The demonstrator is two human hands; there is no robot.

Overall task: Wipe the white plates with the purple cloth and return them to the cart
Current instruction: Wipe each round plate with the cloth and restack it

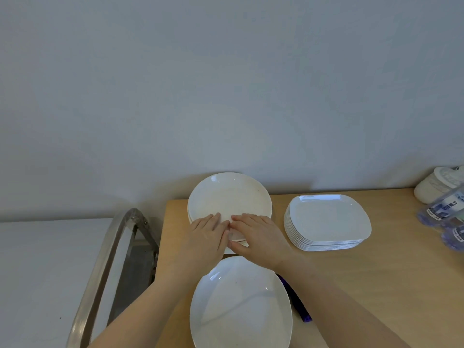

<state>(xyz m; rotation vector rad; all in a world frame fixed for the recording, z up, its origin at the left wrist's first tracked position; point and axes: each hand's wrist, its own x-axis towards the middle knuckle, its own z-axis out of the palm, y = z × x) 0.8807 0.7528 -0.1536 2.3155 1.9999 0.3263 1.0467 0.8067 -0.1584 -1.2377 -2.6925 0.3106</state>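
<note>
Both hands, the left (209, 231) and the right (253, 233), are laid with fingers nearly straight on the near rim of the round plate stack (229, 197). Such plates are judged stiff, smooth, breakable and best gripped at opposite rims. Nearer than that stack lies one oval plate (241, 305); right of it, one squarish stack (327, 222) of roughly ten. One purple cloth (298, 307) shows beside the oval plate on the desk (376, 285).

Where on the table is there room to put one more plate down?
Bare wood lies in front of the square plate stack, on the table's near right part. A narrow strip runs between that stack and the bottles. The left side is crowded: both hands, left hand and right hand, the round plate stack, the near plate and the purple cloth.
</note>
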